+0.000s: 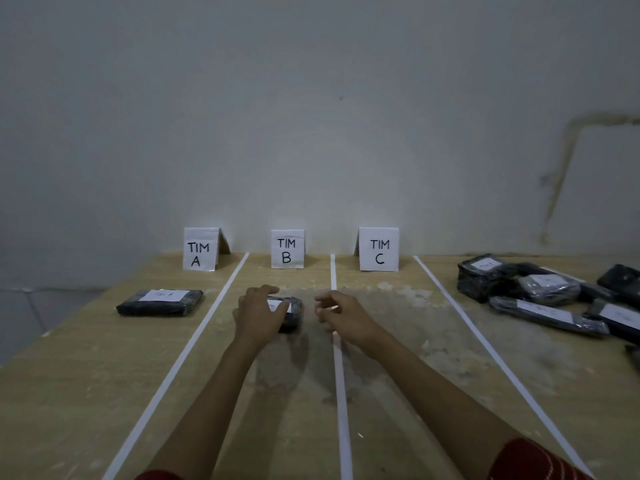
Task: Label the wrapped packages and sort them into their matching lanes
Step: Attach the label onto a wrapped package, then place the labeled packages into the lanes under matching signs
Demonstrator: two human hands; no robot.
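1. We list a wooden table [86, 393] set against a wall, its top split into lanes by three white tape lines [180, 358] that run from the near edge to the far edge.
2. A pile of black wrapped packages [547, 289] lies at the far right corner, outside the rightmost line. Several carry white labels whose writing we cannot read.
3. A flat black package [159, 304], its label reading "Tim A", lies in the left lane, toward the far edge.
4. Our left hand [258, 315] lies over the small black package [294, 311] in the middle lane, fingers curled round its far side and holding it.
5. Our right hand [341, 315] hangs just beside that package above the middle line, fingers loosely bent, holding nothing.
6. Three folded paper signs stand along the far edge: TIM A sign [200, 249], TIM B sign [287, 249] and TIM C sign [379, 249], one heading each lane.
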